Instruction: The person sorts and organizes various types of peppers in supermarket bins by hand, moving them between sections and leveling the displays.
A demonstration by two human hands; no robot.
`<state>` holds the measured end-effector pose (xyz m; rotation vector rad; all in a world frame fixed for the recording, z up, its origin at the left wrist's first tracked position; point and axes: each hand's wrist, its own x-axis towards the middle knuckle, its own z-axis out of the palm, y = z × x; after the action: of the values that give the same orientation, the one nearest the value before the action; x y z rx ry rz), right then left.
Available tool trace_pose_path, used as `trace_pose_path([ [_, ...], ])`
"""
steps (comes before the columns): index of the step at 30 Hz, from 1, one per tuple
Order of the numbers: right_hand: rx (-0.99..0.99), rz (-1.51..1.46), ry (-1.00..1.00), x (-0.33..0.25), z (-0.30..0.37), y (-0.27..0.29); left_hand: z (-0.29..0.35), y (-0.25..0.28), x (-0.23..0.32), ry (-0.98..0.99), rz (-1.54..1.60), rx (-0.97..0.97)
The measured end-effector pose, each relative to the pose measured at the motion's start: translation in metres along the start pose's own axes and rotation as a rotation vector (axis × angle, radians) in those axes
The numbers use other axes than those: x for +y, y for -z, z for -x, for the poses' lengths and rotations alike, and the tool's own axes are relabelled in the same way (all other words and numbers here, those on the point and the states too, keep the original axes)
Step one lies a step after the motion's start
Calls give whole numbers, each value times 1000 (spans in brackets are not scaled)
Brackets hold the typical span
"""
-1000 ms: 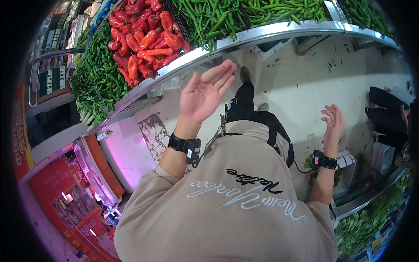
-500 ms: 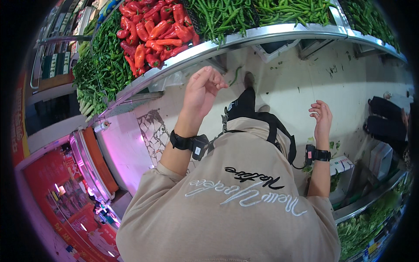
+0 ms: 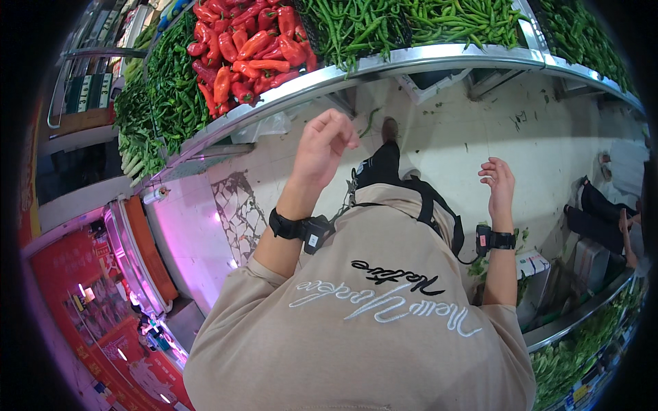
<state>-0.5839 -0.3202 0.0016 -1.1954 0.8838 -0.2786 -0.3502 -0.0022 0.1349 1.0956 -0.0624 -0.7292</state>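
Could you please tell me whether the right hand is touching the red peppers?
No, the right hand is over the pale floor, well apart from the red peppers.

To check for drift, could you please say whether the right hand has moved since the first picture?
Yes: the right hand moved leftward, judged against the rail joint.

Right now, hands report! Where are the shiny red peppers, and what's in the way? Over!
Left bare hand curled, contents unclear; right bare hand loosely open, nothing visible. Shiny red peppers heaped ahead-left. Silver metal stall rim between them and left hand.
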Motion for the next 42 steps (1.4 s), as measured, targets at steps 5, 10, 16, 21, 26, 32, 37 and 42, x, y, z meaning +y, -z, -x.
trace_pose_path([
  [5,22,27,-18,5,12,7,-3,11,-3,48,85,97],
  [10,40,27,-53,22,22,24,-6,33,-16,122,185,136],
  [16,66,76,-160,48,20,31,0,39,-20,182,129,293],
  [21,14,138,-270,78,-2,2,11,89,-33,204,274,261],
  [26,-157,266,-352,112,-39,-64,27,142,-39,207,293,293],
  [32,-433,677,-407,201,-102,-179,92,196,-66,244,254,817],
  [37,-673,1153,-227,367,-185,-260,139,279,-137,242,275,1047],
  [42,-506,1102,-570,513,-293,-333,167,380,-238,12,-57,1515],
])
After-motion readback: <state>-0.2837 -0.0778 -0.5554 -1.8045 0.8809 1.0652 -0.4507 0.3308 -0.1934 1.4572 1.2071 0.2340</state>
